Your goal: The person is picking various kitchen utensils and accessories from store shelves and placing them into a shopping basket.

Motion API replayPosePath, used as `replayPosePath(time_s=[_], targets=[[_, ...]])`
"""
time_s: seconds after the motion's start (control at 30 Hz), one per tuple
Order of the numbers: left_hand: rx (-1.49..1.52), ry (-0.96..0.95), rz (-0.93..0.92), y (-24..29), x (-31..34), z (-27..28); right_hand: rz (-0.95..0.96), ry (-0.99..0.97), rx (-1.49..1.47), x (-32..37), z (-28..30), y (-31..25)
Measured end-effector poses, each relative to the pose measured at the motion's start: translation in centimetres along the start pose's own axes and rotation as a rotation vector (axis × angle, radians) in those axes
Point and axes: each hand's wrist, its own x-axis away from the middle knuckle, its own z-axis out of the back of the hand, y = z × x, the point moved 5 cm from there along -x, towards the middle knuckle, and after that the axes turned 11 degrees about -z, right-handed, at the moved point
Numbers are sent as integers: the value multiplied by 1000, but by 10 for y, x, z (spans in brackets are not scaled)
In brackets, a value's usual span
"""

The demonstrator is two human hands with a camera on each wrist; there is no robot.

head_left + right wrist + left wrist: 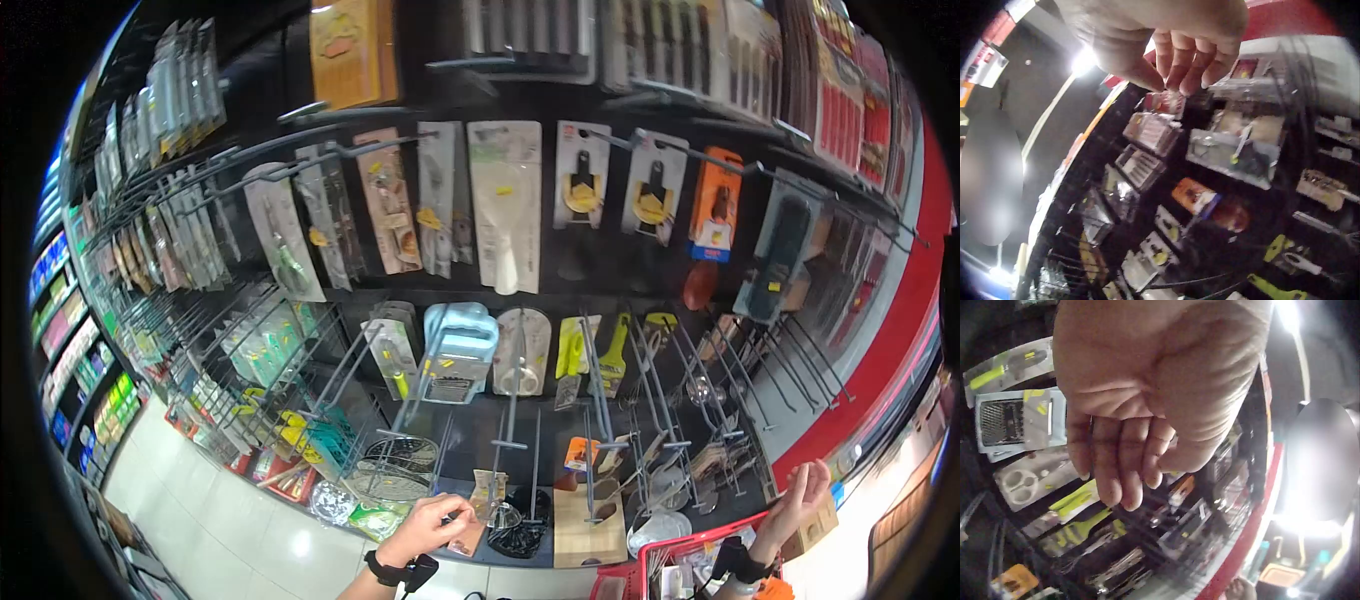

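Observation:
In the head view my left hand (428,527) hangs in front of the bottom of a shop rack, its fingers loosely bent and holding nothing. The left wrist view has the palm of my left hand (1154,394) before packs with a blue-framed grater (1013,419) and white scissors (1022,486). My right hand (800,497) is raised at the rack's lower right, over a red shopping basket (640,560). Nothing is in the fingers of my right hand (1179,44) in the right wrist view. Nearest that hand are metal utensils hanging on hooks.
Long metal hooks (510,440) jut out from the black rack, carrying carded kitchen tools. A wooden board (572,545) and a black bundle (520,538) lie on the bottom shelf. At left, another shelf (75,350) stands beyond the tiled floor (205,495). A red strip (905,280) borders the right side.

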Motion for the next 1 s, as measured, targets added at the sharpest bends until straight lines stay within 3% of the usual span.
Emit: replayPosePath(time_s=[0.1, 0.17, 0.23, 0.3, 0.43, 0.53, 0.73, 0.9, 1.0], targets=[[76, 72, -107, 34, -10, 26, 62, -301, 107, 30, -60, -44], [14, 270, -324, 54, -11, 48, -58, -526, 128, 49, -94, -63], [-36, 289, -315, 64, -11, 62, -86, -824, 177, 64, -131, -86], [-634, 425, -314, 82, -15, 71, -202, -978, 119, 75, -168, -110], [-772, 404, -204, 70, -24, 71, -413, -1224, -22, 73, -257, -129], [-785, 283, -191, 56, -29, 66, -491, -1197, -102, 56, -332, -122], [-747, 298, -223, 52, -26, 72, -627, -990, -118, 0, -457, -59], [-715, 251, -267, 50, -22, 75, -589, -876, -28, -11, -505, -43], [-736, 231, -279, 46, -22, 76, -499, -999, -67, -4, -518, -48]])
